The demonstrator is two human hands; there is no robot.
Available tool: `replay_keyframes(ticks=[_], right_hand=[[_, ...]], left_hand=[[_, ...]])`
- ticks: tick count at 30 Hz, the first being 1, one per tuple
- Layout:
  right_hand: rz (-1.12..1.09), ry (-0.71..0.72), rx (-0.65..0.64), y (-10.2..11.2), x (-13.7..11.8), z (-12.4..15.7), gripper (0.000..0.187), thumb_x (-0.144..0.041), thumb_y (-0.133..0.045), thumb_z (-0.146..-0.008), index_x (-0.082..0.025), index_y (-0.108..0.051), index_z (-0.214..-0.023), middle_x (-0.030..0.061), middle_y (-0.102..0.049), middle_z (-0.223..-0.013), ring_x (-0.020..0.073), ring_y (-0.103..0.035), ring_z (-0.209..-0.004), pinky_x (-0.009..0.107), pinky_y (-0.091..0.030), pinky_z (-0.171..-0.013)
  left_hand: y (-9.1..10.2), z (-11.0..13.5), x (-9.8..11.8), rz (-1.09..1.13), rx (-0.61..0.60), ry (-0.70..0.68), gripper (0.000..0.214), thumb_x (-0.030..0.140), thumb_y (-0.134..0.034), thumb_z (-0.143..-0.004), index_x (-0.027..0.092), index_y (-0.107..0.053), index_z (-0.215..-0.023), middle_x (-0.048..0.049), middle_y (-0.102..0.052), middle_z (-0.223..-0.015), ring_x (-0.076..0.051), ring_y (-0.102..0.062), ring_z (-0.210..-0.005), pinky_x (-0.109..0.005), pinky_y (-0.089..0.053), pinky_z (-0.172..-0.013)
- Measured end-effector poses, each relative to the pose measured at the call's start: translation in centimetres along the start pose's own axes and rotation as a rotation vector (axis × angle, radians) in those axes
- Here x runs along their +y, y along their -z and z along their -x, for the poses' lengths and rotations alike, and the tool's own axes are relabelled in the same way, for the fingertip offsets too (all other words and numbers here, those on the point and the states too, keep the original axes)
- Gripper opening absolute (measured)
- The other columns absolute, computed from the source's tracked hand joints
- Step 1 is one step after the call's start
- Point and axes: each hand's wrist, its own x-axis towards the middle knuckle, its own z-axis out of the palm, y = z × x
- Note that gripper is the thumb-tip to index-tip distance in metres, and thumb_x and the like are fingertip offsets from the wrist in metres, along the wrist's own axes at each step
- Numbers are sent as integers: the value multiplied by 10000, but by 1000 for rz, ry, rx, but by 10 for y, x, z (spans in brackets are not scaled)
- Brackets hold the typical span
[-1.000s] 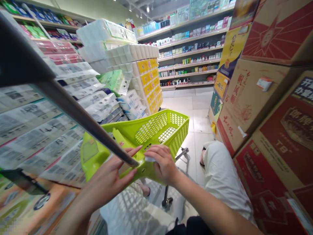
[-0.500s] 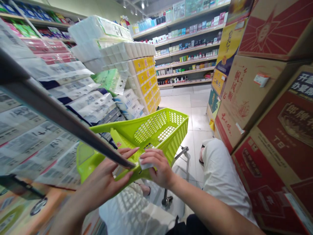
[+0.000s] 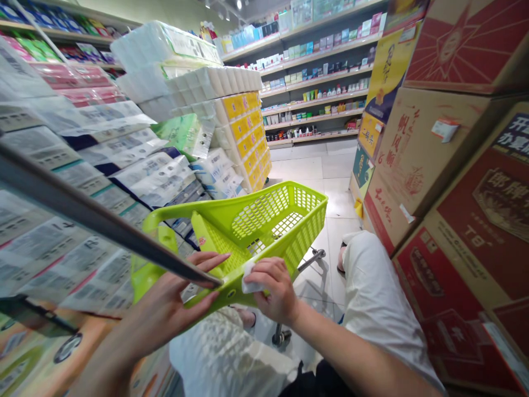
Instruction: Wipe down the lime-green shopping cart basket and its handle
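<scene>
A lime-green plastic shopping cart (image 3: 285, 242) with latticed walls stands tilted across the view. My left hand (image 3: 182, 292) straddles its near rim, fingers on the inner side and thumb on the outer side. A grey metal bar (image 3: 124, 223) slants down from the left edge, its lower end between that thumb and fingers. Just to the right, my right hand (image 3: 275, 289) is closed on a crumpled white wipe (image 3: 253, 280), pressing it to the rim's outer edge. Whether the wipe is cloth or paper, I cannot tell.
Stacked tissue packs (image 3: 157, 182) line the left, with bundled paper rolls (image 3: 215, 82) behind. Cardboard cartons (image 3: 417, 154) rise close on the right. Shelves of small goods (image 3: 318, 71) stand across the tiled floor (image 3: 300, 165). My legs in white trousers (image 3: 372, 286) are beside the cart.
My right hand and the wipe have slid slightly right along the rim. The cart has shifted a little to the right in view. My left hand stays at the rim.
</scene>
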Motion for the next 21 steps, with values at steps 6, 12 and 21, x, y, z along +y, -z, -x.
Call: replay_keyframes(ticks=[6,12,21], right_hand=[[264,-85,67,18,31,3,234,-55,-545,-815,-251,-639,-903,-21,-725,-942,180,-583,-1037,357,-298,-936],[132,-104,56,4,-5,0,236,-62,-551,-800,-263,-646,-878,-54,-729,-908,157,-589,-989,339,-303,-909],[380,-141,62,40,54,5,247,-40,-553,-801,-255,-664,-849,-31,-724,-904,173,-578,-1019,351,-263,-926]], left_hand=[[2,-5,4,25,2,23,407,417,-543,-865,320,-631,-1250,-41,-658,-1277,-221,-632,-1156,-299,-537,-950],[1,-11,6,66,-45,23,303,410,-543,-855,329,-717,-1089,-25,-655,-1283,-241,-603,-1197,-348,-517,-987],[3,-11,-6,93,14,37,244,417,-534,-857,296,-712,-972,-13,-679,-1241,-227,-621,-1155,-345,-507,-1000]])
